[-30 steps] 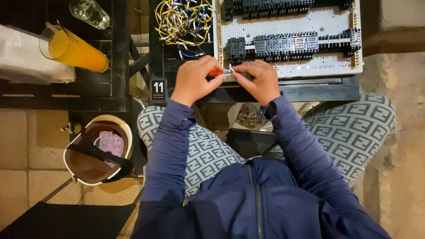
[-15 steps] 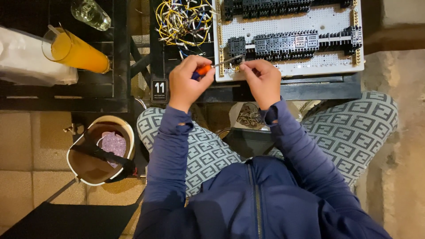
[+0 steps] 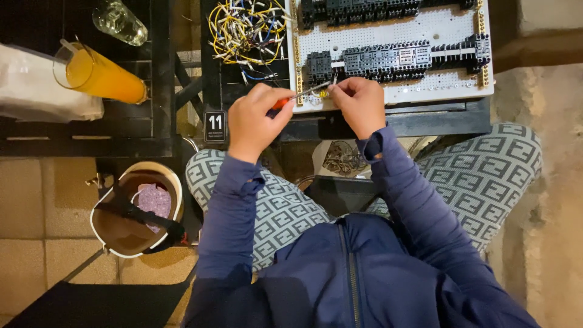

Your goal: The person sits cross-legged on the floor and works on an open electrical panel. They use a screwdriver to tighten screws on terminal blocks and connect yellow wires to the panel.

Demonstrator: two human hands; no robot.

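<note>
My left hand (image 3: pixel 256 116) grips a small screwdriver (image 3: pixel 296 97) with an orange handle, its tip pointing right toward a row of black terminal blocks (image 3: pixel 376 61). These blocks sit on a white perforated panel (image 3: pixel 449 79). My right hand (image 3: pixel 359 104) pinches a thin wire end (image 3: pixel 325 92) right at the screwdriver tip, at the panel's lower left. Both hands nearly touch there. I sit with blue sleeves and patterned trousers below.
A tangle of yellow, white and blue wires (image 3: pixel 246 30) lies left of the panel. On the black table at left stand a glass of orange juice (image 3: pixel 100 76), an empty glass (image 3: pixel 118 21) and a white bag (image 3: pixel 30 85). A helmet (image 3: pixel 136 209) rests on the tiled floor.
Both hands have moved up from the panel's front edge to the lower row of terminal blocks. The screwdriver tip now meets the wire end held by my right hand.
</note>
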